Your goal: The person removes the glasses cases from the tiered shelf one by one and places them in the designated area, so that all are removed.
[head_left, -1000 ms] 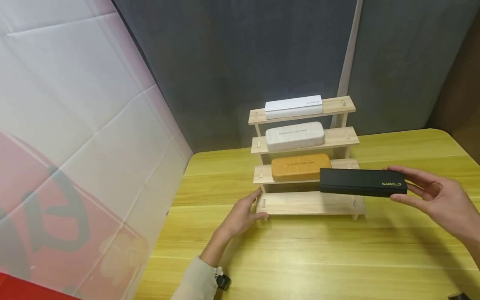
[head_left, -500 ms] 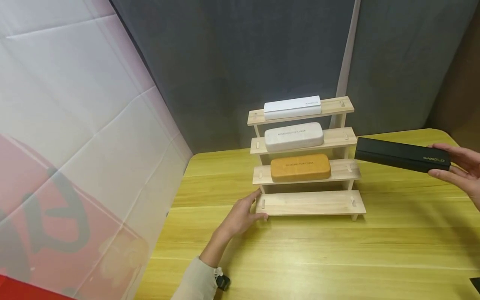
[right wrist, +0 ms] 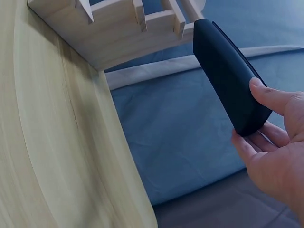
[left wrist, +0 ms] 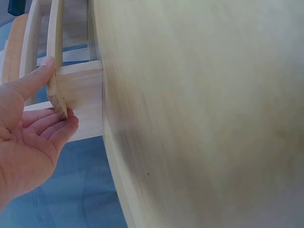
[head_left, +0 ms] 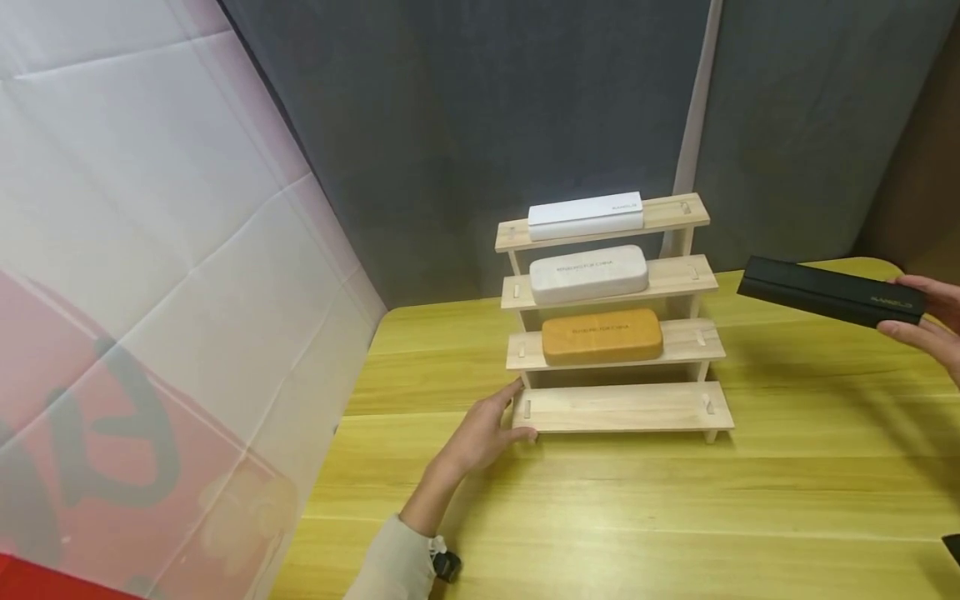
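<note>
Even, soft indoor light falls from above. The table (head_left: 675, 500) shows a mild sheen and a faint shadow at 3 o'clock. The head view is sharp; both wrist views bend the table edge — the left one hazy, washed pale.

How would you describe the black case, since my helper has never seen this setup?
Find the stepped wooden display rack on the yellow table. To its right, off the shelves, the right hand holds a long, flat black rectangular case in the air. It alone is black; the shelved cases are white or tan.
</note>
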`<action>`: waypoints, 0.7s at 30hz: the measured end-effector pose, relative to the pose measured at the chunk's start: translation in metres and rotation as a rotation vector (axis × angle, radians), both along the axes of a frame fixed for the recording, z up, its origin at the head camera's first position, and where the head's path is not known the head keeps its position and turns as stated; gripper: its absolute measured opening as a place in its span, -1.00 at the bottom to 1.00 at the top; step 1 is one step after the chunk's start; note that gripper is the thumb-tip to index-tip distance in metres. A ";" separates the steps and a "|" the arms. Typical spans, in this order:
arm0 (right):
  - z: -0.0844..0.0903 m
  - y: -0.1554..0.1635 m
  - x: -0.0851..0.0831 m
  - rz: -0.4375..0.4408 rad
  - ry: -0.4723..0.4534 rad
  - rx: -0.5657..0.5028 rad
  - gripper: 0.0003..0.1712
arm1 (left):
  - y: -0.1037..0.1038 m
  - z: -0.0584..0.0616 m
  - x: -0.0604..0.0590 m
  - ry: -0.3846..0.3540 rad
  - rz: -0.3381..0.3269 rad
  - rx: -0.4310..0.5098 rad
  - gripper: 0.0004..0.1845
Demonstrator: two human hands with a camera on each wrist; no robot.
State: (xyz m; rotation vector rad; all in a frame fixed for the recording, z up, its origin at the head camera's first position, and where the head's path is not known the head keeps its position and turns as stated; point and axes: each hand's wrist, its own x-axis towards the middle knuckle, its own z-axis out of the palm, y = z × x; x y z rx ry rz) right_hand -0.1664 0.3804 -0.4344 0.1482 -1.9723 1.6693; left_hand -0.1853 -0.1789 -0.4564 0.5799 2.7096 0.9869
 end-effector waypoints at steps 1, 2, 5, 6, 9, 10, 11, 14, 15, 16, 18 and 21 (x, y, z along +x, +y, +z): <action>-0.001 0.000 -0.002 -0.014 0.000 0.009 -0.30 | 0.000 0.000 0.000 0.001 0.000 0.001 -0.04; -0.001 0.000 -0.004 -0.010 0.006 -0.009 -0.31 | -0.001 0.000 0.000 0.001 0.001 0.001 -0.04; -0.004 0.000 -0.010 0.000 0.020 -0.053 -0.33 | -0.002 0.000 0.000 0.001 -0.001 0.003 -0.04; -0.004 0.000 -0.012 0.007 0.024 -0.072 -0.34 | -0.002 0.000 0.000 -0.002 -0.001 0.003 -0.04; -0.006 0.000 -0.017 0.043 0.040 -0.162 -0.36 | -0.002 -0.001 0.000 0.000 -0.004 0.006 -0.05; -0.007 -0.001 -0.019 0.050 0.047 -0.183 -0.36 | -0.002 -0.002 0.000 -0.001 -0.003 0.006 -0.04; -0.007 -0.001 -0.020 0.067 0.057 -0.213 -0.36 | -0.002 -0.002 0.000 0.001 -0.003 0.007 -0.04; -0.008 -0.002 -0.024 0.088 0.057 -0.246 -0.34 | -0.001 -0.002 0.000 0.006 -0.004 0.014 -0.05; -0.008 -0.002 -0.025 0.076 0.041 -0.228 -0.34 | -0.001 -0.001 0.000 0.005 -0.003 0.017 -0.04; -0.008 -0.002 -0.026 0.061 0.021 -0.199 -0.34 | -0.001 -0.001 0.000 0.006 -0.004 0.021 -0.04; -0.008 -0.002 -0.028 0.044 -0.023 -0.177 -0.35 | -0.001 -0.002 0.000 0.010 -0.007 0.030 -0.05; -0.010 -0.002 -0.031 0.001 -0.095 -0.110 -0.37 | -0.001 -0.002 -0.001 0.017 -0.015 0.041 -0.05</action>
